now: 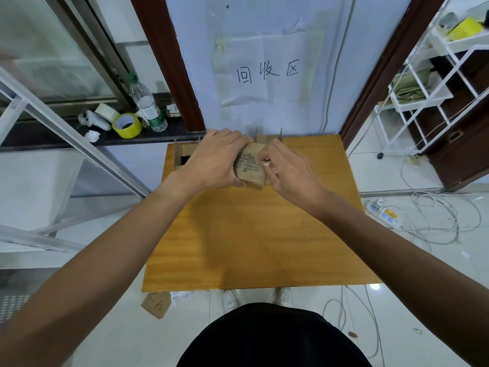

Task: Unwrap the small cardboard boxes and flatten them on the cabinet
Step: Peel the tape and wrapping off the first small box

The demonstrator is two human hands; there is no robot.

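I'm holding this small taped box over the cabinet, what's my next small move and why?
Probably peel the clear tape up off the small box with the right hand. Its fingertips pinch at the tape on the top face, the left hand grips the box's left side above the cabinet, and the box looks closed.

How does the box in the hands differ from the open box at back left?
The held box is closed and taped; the back-left box stands open, flaps up. The left hand and right hand hold the held box; the back-left box rests on the cabinet. Both are brown cardboard.
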